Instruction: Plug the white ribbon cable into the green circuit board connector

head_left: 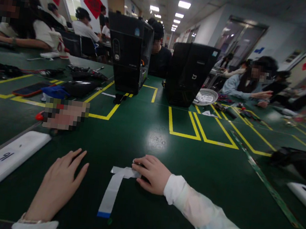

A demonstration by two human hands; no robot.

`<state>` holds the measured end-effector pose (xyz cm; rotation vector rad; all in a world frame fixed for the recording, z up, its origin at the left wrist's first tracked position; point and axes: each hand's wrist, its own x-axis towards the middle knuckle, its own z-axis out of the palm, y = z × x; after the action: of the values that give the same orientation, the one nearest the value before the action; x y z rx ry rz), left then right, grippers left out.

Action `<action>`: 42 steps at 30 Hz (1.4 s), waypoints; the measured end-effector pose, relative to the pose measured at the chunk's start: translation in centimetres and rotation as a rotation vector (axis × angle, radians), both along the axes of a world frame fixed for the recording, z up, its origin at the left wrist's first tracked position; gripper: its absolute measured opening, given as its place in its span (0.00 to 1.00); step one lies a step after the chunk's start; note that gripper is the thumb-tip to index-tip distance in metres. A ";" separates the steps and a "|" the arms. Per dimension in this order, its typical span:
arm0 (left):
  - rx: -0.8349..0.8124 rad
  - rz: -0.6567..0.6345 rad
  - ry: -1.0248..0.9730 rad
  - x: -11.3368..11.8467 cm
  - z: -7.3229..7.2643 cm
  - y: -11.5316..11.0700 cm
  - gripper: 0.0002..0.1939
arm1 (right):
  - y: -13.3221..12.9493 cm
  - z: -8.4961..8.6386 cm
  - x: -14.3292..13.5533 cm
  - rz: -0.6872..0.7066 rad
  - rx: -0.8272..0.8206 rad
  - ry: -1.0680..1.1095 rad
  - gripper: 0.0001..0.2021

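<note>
On the green table lies a flat white ribbon cable (111,191) with a blue lower end; its upper part bends to the right. My right hand (153,172) rests over the right end of this strip, fingers curled towards it; what the fingertips hold, if anything, is hidden. My left hand (61,179) lies to the left of the strip, palm down with its fingers spread, holding nothing and apart from the strip.
Two black computer towers (128,55) (189,74) stand at the back. A white device (6,159) lies at left, a green strip (265,182) at right. Yellow tape (185,135) marks the table (139,218). Cables and a phone lie back left; people sit around.
</note>
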<state>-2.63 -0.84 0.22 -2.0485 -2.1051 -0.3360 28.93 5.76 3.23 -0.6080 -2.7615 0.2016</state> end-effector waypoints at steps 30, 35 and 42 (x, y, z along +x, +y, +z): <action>0.019 -0.013 0.002 0.0 -0.1 0.0 0.31 | 5.1 -2.1 30.7 -1.947 -0.009 0.168 0.39; 0.013 -0.004 0.000 0.0 -0.1 -0.1 0.31 | 4.1 -1.9 31.6 -1.924 -0.076 0.093 0.39; -0.011 -0.006 -0.012 0.0 -0.1 0.1 0.33 | 3.0 -1.6 32.4 -1.822 -0.099 -0.045 0.38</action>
<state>-2.68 -0.77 0.07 -2.0641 -2.1126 -0.3397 61.36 8.79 1.58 -2.6222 -1.2304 -0.1185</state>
